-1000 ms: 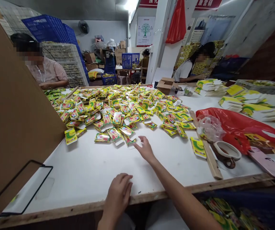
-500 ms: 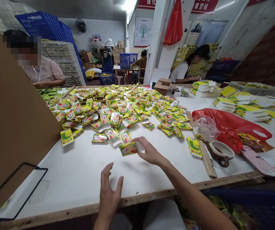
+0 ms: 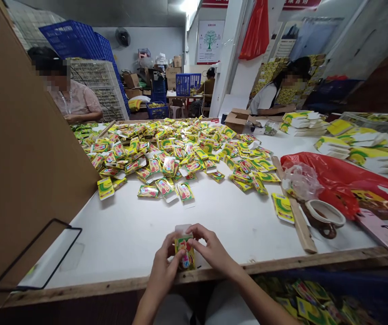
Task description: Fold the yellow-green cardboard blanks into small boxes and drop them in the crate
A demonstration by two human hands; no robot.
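Note:
Near the front edge of the white table (image 3: pixel 119 243), a small yellow and green printed box (image 3: pixel 187 260) stands tilted between my two hands, its pale end flap raised. My left hand (image 3: pixel 167 262) is closed on the box's left side, thumb across its front. With thumb and fingers, my right hand (image 3: pixel 207 246) pinches the upper right of the same box by the flap. Ahead lies a broad pile of similar small boxes (image 3: pixel 167 149), several with white flaps sticking out. One loose box (image 3: pixel 185 193) rests just beyond my hands.
On the right are a wooden strip (image 3: pixel 300 221), a brown mug (image 3: pixel 325 216), a red plastic bag (image 3: pixel 343 180) and a pink phone-like slab (image 3: pixel 383 230). A cardboard panel (image 3: pixel 34 149) and black wire frame (image 3: pixel 58 266) stand left. Co-workers sit across the table.
My right hand has brought the box from near the pile back toward the table's front edge. My left hand has closed on it, and the box now stands flap upward.

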